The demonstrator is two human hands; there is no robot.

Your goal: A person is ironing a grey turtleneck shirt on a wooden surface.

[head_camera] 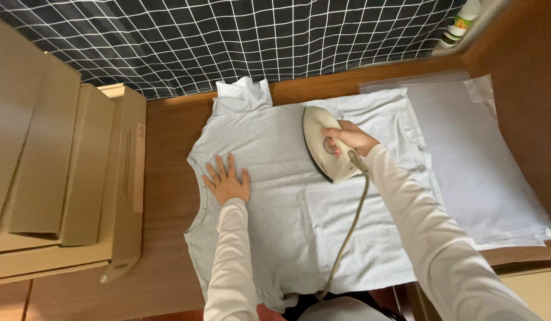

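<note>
A pale grey T-shirt (287, 202) lies spread flat on a brown wooden table (168, 142). My left hand (228, 180) rests flat on the shirt near its neckline at the left, fingers spread, holding nothing. My right hand (347, 138) grips the handle of a cream-coloured iron (322, 142), which sits sole-down on the upper middle of the shirt. The iron's braided beige cord (349, 232) trails across the shirt toward me. Both arms wear white long sleeves.
Several flat cardboard boxes (61, 178) are stacked at the left. A stack of clear plastic bags (477, 160) lies on the right. A dark checked curtain (251, 35) hangs behind the table. A white bottle (460, 24) stands at the top right.
</note>
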